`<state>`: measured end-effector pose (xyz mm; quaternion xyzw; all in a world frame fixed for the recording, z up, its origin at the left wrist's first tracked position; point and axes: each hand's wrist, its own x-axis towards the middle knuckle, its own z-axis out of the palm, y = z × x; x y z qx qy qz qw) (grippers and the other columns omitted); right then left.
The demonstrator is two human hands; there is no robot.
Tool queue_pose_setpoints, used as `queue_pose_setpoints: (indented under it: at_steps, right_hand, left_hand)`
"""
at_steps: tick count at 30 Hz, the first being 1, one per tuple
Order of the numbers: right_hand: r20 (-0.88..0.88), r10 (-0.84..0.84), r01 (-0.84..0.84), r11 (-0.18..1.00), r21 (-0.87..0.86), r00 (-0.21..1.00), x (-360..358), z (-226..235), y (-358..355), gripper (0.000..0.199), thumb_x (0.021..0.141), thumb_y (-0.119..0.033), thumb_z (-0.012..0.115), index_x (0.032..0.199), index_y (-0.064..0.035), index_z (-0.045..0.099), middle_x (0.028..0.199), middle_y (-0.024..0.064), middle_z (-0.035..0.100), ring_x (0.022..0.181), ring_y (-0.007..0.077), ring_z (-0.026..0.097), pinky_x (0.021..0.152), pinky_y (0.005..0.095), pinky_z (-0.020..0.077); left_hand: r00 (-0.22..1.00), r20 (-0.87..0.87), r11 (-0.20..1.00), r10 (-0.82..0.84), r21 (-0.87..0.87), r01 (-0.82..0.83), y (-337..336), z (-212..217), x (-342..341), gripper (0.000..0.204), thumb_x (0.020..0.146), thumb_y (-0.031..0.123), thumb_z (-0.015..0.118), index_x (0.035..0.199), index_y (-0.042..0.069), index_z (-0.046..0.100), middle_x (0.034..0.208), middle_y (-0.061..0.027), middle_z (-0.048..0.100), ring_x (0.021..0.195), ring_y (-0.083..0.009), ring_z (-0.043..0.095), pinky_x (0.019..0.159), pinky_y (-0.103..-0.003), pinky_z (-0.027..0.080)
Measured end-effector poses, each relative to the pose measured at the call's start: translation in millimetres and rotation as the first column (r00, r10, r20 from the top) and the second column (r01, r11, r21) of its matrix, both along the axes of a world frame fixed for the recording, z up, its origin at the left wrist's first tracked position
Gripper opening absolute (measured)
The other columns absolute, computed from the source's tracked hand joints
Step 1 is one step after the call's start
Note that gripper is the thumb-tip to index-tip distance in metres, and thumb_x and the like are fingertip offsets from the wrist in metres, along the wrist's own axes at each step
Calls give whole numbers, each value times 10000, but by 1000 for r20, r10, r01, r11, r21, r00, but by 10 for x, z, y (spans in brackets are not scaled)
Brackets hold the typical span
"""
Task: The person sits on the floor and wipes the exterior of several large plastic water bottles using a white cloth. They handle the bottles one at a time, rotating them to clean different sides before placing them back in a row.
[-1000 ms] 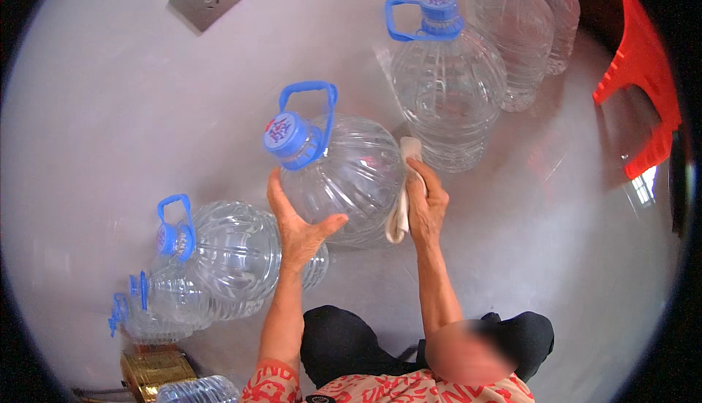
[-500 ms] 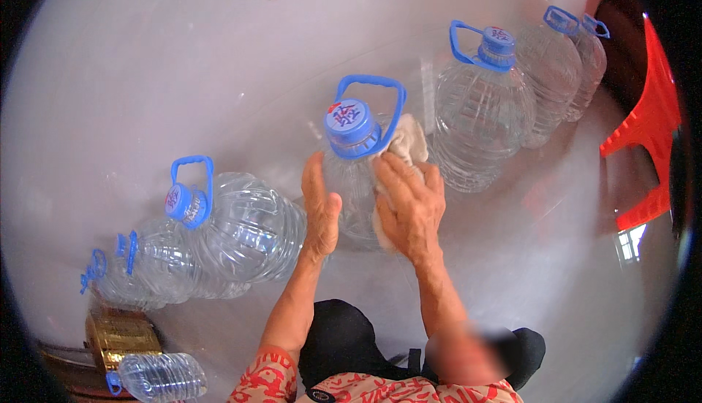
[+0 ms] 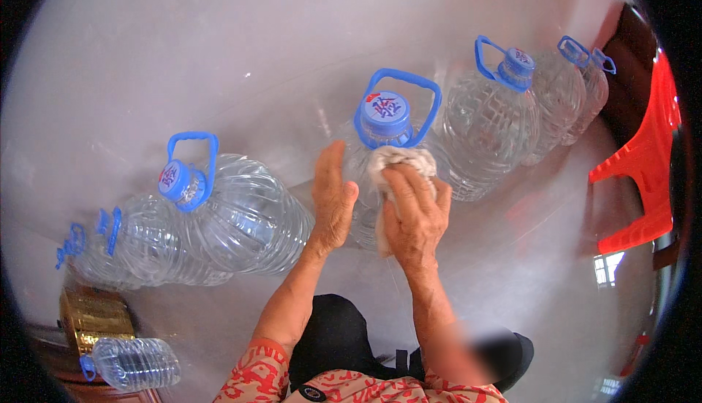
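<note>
In front of me stands a large clear water bottle (image 3: 364,217) with a blue screw cap (image 3: 386,113) and a blue carrying loop (image 3: 404,74). Against its left side rests my left hand (image 3: 333,198), fingers straight and held together, thumb apart. My right hand (image 3: 415,213) presses a whitish cloth (image 3: 401,160) onto the bottle's shoulder, just below the cap, with its fingers bent over the cloth. Part of the bottle's body is hidden behind both hands and the cloth.
Several similar bottles stand in a row to the right (image 3: 488,125) and left (image 3: 245,217). A smaller bottle (image 3: 137,363) lies at the lower left by a gold-coloured object (image 3: 99,315). A red plastic stool (image 3: 643,162) stands at the right, and a pale wall (image 3: 183,59) rises behind.
The cloth and my right hand have moved from the bottle's right side round to its front, below the cap. My left hand stays at the left side. The whole view has shifted somewhat.
</note>
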<state>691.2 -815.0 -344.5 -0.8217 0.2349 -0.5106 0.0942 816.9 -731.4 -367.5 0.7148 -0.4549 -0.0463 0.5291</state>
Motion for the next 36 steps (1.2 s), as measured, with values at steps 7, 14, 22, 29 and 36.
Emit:
queue_pose_setpoints:
  at_steps: [7, 14, 22, 29, 36]
  right_hand:
    - [-81, -72, 65, 994, -93, 994, 12, 14, 11, 300, 730, -59, 637, 1026, -98, 654, 1118, 18, 626, 957, 269, 545, 803, 390, 422]
    - [-342, 187, -273, 936, -222, 921, -34, 30, 234, 112, 712, -125, 643, 822, -126, 662, 1102, -23, 616, 948, 249, 543, 698, 363, 412]
    - [65, 235, -227, 968, -111, 970, -39, 722, -68, 294, 670, -123, 694, 963, -141, 678, 1045, 28, 644, 973, 296, 570, 813, 405, 462]
    - [-287, 181, -197, 980, -29, 941, 527, 886, -466, 385, 679, -165, 733, 1060, -180, 680, 1106, 43, 615, 964, 302, 567, 800, 429, 467]
    - [-238, 193, -278, 870, -407, 952, 493, 662, -522, 344, 617, -143, 746, 957, -186, 709, 1074, 2, 618, 962, 263, 559, 763, 406, 455]
  left_hand:
    - [991, -111, 988, -69, -142, 53, 42, -35, 29, 784, 947, 602, 257, 1440, -8, 260, 1491, -186, 259, 1402, -347, 171, 1139, -446, 118]
    - [973, -206, 972, -106, -228, 58, 24, -143, 77, 720, 960, 555, 271, 1426, 8, 314, 1475, -170, 302, 1393, -354, 195, 1135, -449, 138]
    - [997, -71, 999, 16, 49, -12, 63, -44, 59, 749, 911, 494, 483, 1457, 48, 231, 1499, -176, 228, 1402, -347, 143, 1095, -515, 88]
    - [999, -26, 999, -21, 34, 22, 33, -97, 35, 944, 770, 482, 688, 1471, 95, 188, 1508, -163, 190, 1416, -356, 66, 1059, -553, 71]
    - [994, -97, 992, -50, 108, 61, 115, 26, -3, 989, 745, 480, 693, 1481, 97, 156, 1532, -146, 135, 1427, -332, 33, 1073, -576, 33]
